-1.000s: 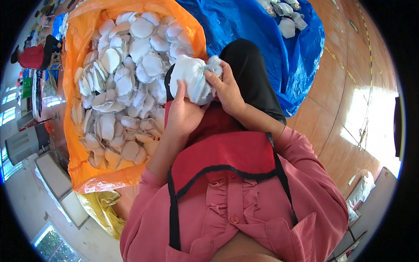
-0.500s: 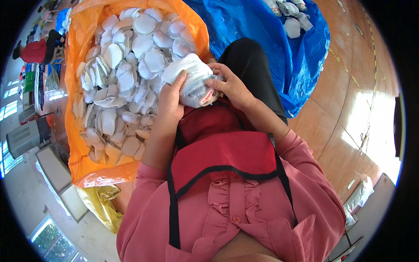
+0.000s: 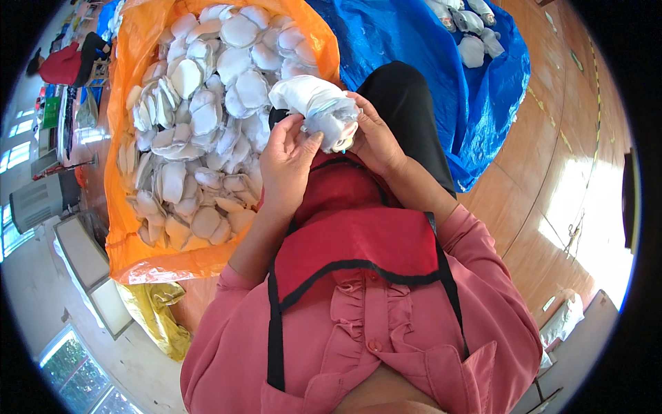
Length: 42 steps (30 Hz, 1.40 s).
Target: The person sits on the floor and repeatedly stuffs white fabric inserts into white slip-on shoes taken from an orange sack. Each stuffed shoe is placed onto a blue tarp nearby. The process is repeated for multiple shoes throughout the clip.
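Above my lap is a rounded white bundle (image 3: 309,96), a stack of soft white pads partly covered in clear plastic, its near end showing a small reddish and blue patch. My right hand (image 3: 378,138) is closed around the bundle's right side, with some fingers hidden behind it. At its near left side, my left hand (image 3: 288,157) has the fingers curled and the thumb against the plastic. Just beyond and to the left, a big orange sack (image 3: 118,228) lies open, full of loose white rounded pads (image 3: 205,114).
A blue plastic sheet (image 3: 441,103) spreads at the far right, with several similar wrapped bundles (image 3: 472,50) on it. Yellow sacking (image 3: 157,314) lies at the left. Another person (image 3: 65,63) in a red top sits at the far left. Sunlight falls on the brown floor (image 3: 531,228).
My left hand has shifted from the bundle's upper left side down to its near end. The bundle has moved slightly right and turned, and my right hand has moved with it.
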{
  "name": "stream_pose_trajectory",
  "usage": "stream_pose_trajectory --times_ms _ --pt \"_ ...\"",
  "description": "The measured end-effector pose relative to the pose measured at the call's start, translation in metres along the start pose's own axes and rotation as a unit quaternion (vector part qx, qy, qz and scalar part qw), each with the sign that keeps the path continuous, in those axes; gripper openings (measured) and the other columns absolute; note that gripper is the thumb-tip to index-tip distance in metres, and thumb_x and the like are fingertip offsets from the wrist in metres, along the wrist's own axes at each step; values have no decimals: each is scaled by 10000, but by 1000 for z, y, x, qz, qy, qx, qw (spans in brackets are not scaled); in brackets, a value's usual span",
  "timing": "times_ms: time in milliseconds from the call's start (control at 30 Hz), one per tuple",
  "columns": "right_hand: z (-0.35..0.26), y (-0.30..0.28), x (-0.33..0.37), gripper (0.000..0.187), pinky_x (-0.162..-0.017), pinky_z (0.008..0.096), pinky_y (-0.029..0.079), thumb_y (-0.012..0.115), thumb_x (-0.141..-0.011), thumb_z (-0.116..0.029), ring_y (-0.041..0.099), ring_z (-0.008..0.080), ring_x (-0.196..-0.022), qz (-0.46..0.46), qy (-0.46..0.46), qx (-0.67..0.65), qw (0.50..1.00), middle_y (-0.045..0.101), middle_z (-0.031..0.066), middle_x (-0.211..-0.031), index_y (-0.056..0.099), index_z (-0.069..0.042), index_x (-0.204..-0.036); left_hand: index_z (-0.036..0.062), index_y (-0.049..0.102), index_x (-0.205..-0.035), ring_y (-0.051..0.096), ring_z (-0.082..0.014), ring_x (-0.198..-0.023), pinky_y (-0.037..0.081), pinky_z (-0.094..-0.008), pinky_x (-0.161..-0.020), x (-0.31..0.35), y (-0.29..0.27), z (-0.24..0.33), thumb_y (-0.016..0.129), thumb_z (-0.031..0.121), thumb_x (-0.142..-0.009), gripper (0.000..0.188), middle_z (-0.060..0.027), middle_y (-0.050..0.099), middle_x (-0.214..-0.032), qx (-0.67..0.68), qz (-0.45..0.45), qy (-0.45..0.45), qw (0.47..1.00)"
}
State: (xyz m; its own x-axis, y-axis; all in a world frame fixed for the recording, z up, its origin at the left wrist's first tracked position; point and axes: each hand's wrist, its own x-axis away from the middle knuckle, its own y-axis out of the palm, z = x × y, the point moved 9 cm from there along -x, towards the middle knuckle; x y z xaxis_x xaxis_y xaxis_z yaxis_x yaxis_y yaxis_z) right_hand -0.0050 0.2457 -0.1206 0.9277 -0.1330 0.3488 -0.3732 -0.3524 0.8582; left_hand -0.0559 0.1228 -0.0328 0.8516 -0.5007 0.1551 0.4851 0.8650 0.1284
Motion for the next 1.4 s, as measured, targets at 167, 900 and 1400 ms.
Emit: stream_pose_trajectory --times_ms 167,900,1400 --pt "7 -3 -1 351 -946 372 523 488 -1028 -160 612 215 -1113 -1 -2 47 999 589 77 -1238 463 -120 -1376 -55 428 -1333 550 -185 -1164 467 -325 -1005 -1 6 6 682 7 -897 508 -146 544 -1272 -46 11 15 999" --pt "-1 16 9 376 -904 292 502 724 -855 -13 588 138 -1015 -110 -88 217 966 576 26 -1103 535 -54 -1178 7 566 -1177 607 -144 -948 509 -295 -837 3 -15 30 744 49 -830 392 -69 624 -1065 -302 78 135 940" --pt "-20 7 28 216 -636 255 432 653 -718 67 489 111 -715 62 -268 536 798 496 16 -742 528 -57 -842 22 608 -1080 612 -85 -854 507 -247 -767 5 -12 11 707 4 -787 310 -31 652 -939 -257 33 37 965"
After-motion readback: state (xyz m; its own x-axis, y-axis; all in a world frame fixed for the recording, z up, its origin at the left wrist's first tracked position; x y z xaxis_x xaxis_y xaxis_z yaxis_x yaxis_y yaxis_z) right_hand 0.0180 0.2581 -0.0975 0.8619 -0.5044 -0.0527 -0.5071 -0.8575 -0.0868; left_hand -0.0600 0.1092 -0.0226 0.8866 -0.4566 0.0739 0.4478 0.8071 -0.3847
